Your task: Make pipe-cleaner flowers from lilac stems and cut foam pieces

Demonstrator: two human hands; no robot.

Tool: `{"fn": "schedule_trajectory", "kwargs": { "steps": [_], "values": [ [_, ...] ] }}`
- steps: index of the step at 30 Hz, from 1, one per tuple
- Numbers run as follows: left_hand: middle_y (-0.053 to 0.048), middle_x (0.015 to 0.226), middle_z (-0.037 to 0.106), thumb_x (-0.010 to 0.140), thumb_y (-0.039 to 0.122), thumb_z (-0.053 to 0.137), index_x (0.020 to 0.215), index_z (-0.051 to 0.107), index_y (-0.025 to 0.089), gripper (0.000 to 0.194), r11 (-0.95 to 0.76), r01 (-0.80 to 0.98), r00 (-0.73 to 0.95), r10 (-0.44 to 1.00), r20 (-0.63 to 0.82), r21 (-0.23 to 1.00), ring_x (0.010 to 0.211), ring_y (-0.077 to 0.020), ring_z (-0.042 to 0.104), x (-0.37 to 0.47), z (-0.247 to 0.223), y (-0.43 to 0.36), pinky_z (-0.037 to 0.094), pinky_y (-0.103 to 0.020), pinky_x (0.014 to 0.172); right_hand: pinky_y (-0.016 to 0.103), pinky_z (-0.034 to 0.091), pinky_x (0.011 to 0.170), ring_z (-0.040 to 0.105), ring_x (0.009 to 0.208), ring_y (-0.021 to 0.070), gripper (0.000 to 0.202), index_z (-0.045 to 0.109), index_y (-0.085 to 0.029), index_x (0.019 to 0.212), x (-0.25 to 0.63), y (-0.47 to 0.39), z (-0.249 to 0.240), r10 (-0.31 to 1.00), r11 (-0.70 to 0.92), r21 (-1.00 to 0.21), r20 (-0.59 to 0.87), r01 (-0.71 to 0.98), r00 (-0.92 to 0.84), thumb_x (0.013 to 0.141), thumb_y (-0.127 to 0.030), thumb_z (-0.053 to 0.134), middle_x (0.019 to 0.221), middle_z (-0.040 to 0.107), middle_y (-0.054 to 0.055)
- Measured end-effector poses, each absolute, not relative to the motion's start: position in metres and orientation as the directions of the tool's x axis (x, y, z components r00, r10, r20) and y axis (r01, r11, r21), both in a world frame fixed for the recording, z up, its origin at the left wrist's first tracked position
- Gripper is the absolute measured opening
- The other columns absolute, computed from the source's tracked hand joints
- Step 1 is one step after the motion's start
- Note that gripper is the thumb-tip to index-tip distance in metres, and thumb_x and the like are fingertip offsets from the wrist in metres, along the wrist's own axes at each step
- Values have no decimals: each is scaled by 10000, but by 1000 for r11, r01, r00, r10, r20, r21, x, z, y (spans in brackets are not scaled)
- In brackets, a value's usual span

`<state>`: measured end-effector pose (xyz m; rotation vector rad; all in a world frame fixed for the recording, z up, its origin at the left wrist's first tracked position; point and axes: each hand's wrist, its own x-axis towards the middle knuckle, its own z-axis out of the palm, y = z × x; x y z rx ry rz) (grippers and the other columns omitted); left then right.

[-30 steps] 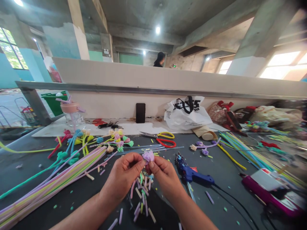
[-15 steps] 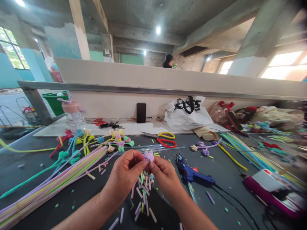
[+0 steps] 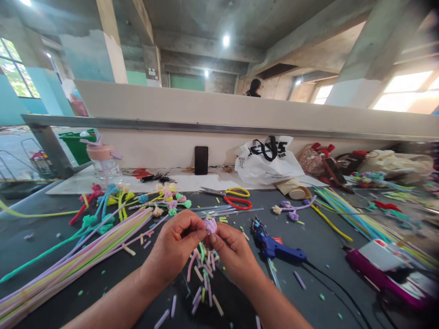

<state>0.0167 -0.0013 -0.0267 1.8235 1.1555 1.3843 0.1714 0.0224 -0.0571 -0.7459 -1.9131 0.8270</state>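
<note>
- While both wrists rest low in the middle of the frame, the left hand (image 3: 174,249) and the right hand (image 3: 231,251) meet fingertip to fingertip over the dark table (image 3: 51,246).
- Pinched between them, just above centre, sits a small lilac fuzzy flower (image 3: 210,225); the left thumb and forefinger close on its left side, the right fingers close on its right and underside.
- Directly below the hands lies a scatter of short cut stem pieces (image 3: 204,278) in pink, lilac, green and cream.
- To the left, a long sheaf of pastel pipe cleaners (image 3: 73,262) runs from the lower left corner up towards the centre.
- Behind that, left of centre, lies a heap of finished fuzzy flowers (image 3: 164,198) on coloured stems.
- Right of the hands lies a blue glue gun (image 3: 274,246), its black cord trailing to the lower right.
- Farther back, two pairs of scissors, yellow-handled (image 3: 236,192) and red-handled (image 3: 238,204), lie side by side.
- Against the back wall, a black phone (image 3: 201,160) stands upright, with a white plastic bag (image 3: 267,162) to its right.
</note>
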Motion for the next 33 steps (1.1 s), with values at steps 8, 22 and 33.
{"fn": "schedule_trajectory", "kwargs": {
  "steps": [8,22,33],
  "values": [
    [25,715,512,764,210,571,756,563,184,28,-416,175,80,909,409,892,646,-103,471,13,-31,4,379,-217,616,232,311,554,400,580,107,280,553,-159,652,169,24,-63,869,342,-938,342,-65,-359,831,-371,516,603,462,-18],
    [29,637,528,655,221,595,795,605,131,168,-117,370,251,968,22,922,584,-125,456,34,-62,7,351,-231,544,245,361,614,472,623,118,221,631,-146,678,166,25,-58,922,106,-876,263,-471,-283,813,-312,574,636,550,16],
    [-11,627,568,680,114,484,585,630,165,182,-370,663,248,929,275,651,640,-148,530,2,-67,30,384,-246,626,284,392,686,456,613,121,186,597,-168,640,174,26,-41,933,19,-782,238,-623,-270,752,-308,646,635,504,-2]
  ]
}}
